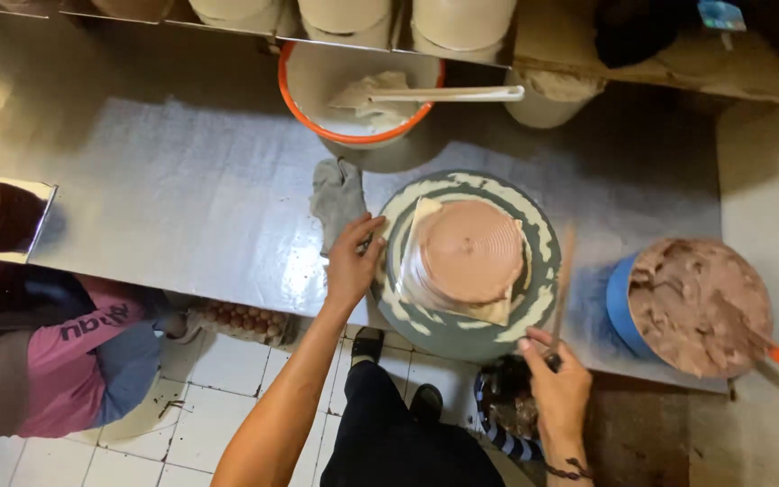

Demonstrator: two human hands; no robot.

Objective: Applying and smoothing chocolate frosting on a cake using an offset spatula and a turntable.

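A round cake (471, 251) coated in pinkish-brown cream with spiral ridges sits on a square board on a grey turntable (534, 316). My left hand (352, 261) rests on the turntable's left rim, fingers curled against it. My right hand (556, 383) is at the front right of the turntable and grips the handle of a long spatula (564, 275), whose blurred blade points up along the cake's right side.
A blue tub of brown cream (696, 307) with an orange-handled tool stands at the right. An orange-rimmed bowl (358, 99) with a white spatula is behind. A grey cloth (337, 198) lies left of the turntable. A person in pink (65, 352) crouches lower left beside an egg tray (245, 322).
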